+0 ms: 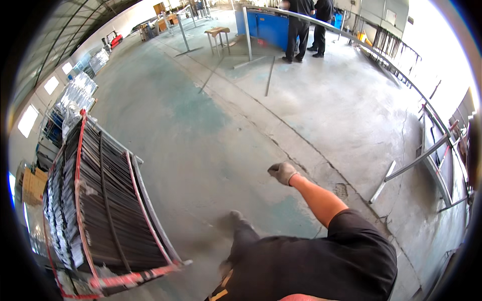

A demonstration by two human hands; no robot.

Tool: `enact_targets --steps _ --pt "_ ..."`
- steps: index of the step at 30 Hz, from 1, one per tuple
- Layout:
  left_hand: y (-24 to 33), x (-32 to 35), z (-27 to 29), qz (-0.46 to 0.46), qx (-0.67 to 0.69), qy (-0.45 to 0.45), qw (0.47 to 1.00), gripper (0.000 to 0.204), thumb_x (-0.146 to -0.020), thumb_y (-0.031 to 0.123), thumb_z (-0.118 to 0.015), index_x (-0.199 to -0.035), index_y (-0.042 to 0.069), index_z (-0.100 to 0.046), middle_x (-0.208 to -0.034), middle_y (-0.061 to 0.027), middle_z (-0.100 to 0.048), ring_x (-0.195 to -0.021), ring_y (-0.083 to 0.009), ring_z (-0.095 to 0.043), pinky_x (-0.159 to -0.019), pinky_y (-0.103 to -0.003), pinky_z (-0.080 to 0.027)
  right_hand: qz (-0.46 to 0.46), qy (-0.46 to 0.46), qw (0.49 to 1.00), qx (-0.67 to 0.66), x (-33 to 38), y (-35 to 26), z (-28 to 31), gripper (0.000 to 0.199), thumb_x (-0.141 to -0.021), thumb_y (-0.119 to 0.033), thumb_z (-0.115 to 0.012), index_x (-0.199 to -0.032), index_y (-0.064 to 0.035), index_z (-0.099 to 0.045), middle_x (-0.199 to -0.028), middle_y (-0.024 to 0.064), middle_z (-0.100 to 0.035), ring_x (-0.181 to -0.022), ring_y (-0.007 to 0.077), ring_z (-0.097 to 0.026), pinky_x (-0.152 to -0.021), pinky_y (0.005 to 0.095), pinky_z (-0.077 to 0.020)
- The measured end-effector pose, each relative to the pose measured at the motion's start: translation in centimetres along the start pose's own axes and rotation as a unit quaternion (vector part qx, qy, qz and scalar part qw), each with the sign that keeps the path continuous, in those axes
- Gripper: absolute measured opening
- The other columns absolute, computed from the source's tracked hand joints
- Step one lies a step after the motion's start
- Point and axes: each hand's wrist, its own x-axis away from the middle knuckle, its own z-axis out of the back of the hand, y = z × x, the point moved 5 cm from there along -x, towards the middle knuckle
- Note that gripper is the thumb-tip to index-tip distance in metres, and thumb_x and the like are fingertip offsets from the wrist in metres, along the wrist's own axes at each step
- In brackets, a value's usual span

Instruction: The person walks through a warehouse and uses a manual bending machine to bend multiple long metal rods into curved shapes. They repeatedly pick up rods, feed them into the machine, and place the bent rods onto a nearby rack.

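My right hand (pixel 283 173), in a grey work glove, is held out in front of my body above the concrete floor. Its fingers are curled in, and nothing shows in them. Close to my left hip, a small blurred greyish patch looks like part of my left hand (pixel 224 269); its fingers cannot be made out. One dark shoe (pixel 237 215) is forward on the floor under me. Neither hand touches any object that I can see.
At left stands a rack (pixel 135 200) of dark long strips bound with red-and-white wrapping. A metal frame (pixel 416 163) is at right. Ahead are a small stool (pixel 217 32), a blue cabinet (pixel 271 30) and two people in dark clothes (pixel 299 30). A crack (pixel 321 154) crosses the floor.
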Motion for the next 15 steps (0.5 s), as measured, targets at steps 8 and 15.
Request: enact_targets --steps 8,15 --pt "18.0 -27.1 30.4 -0.003 -0.01 0.123 0.992 0.029 -0.085 0.023 -0.064 -0.105 0.008 -0.08 -0.093 -0.0192 -0.078 -0.088 -0.0345 -0.076 -0.082 -0.044 -0.058 -0.124 -0.246 0.897 0.345 -15.2 10.2 -11.1 0.033 -0.096 -0.026 -0.054 -0.106 -0.0087 -0.08 -0.121 0.019 -0.073 -0.11 0.038 -0.072 -0.094 0.0463 -0.0571" --pt "33.7 -49.4 52.7 -0.08 0.248 0.196 0.946 0.02 -0.086 0.017 -0.068 -0.097 0.003 -0.075 -0.08 -0.0121 -0.075 -0.072 -0.0179 -0.072 -0.071 -0.035 -0.056 -0.365 -0.439 0.781 0.252 -23.3 17.0 -17.2 0.028 -0.091 -0.022 -0.07 -0.116 -0.0121 -0.079 -0.12 0.0115 -0.076 -0.111 0.0298 -0.072 -0.094 0.0471 -0.0557"
